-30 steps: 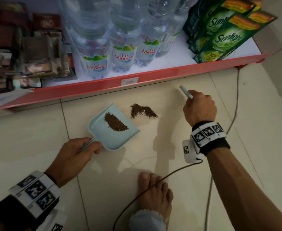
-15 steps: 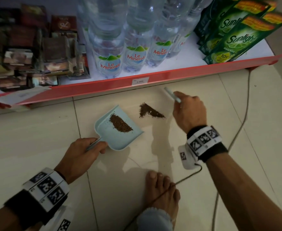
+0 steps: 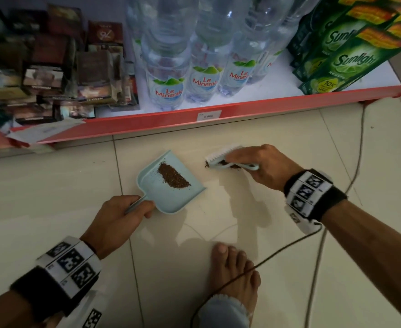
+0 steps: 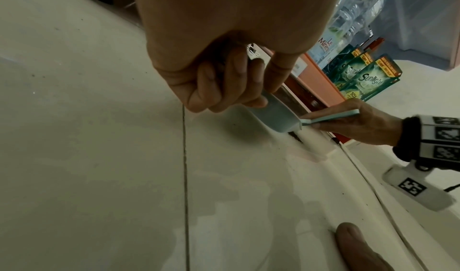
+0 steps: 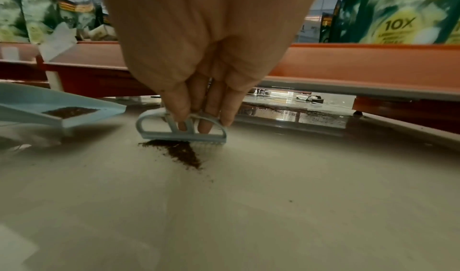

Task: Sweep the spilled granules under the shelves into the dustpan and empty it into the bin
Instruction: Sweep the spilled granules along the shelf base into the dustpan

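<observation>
While your right hand (image 3: 263,168) grips the brush (image 5: 181,130) over the floor granules (image 5: 183,152) and your left hand (image 3: 120,215) holds the dustpan (image 3: 168,185) handle, sweep softly: grains are light and scatter; keep the pan level.
</observation>
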